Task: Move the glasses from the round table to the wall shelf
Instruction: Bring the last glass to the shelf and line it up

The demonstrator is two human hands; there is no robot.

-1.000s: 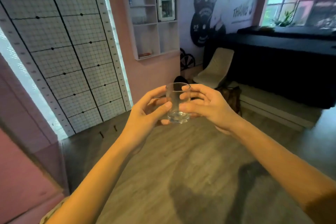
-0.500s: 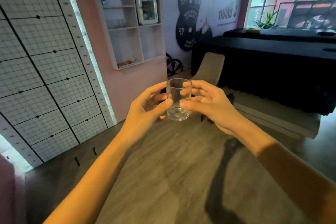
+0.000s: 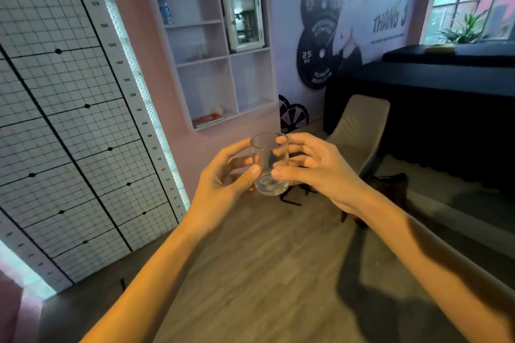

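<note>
1. A clear glass (image 3: 269,164) is held upright in the air between both hands, in front of the person and over the wooden floor (image 3: 278,264). It rests on no surface.
2. The left hand (image 3: 223,179) grips the glass from its left side. The thumb lies against the lower near wall and the fingers curl round the far side.
3. The right hand (image 3: 315,171) grips it from the right side. The thumb presses low on the near wall, beside the left thumb, and the forefinger hooks at the rim.
4. The wall shelf (image 3: 237,117) hangs on the pink wall ahead. In the picture the glass sits just below its bottom right corner.
5. On the shelf, a blue bottle (image 3: 165,11) stands in the upper left compartment and a white-framed box (image 3: 243,18) fills the upper right one.
6. The middle left compartment shows faint clear shapes (image 3: 195,51), possibly glasses, but they are too blurred to be sure.
7. A flat reddish item (image 3: 209,120) lies at the front edge of the lower left compartment.
8. A pale chair (image 3: 359,125) stands to the right of the shelf, against a black counter (image 3: 446,97).
9. A gridded measuring panel (image 3: 55,120) covers the wall on the left.
</note>
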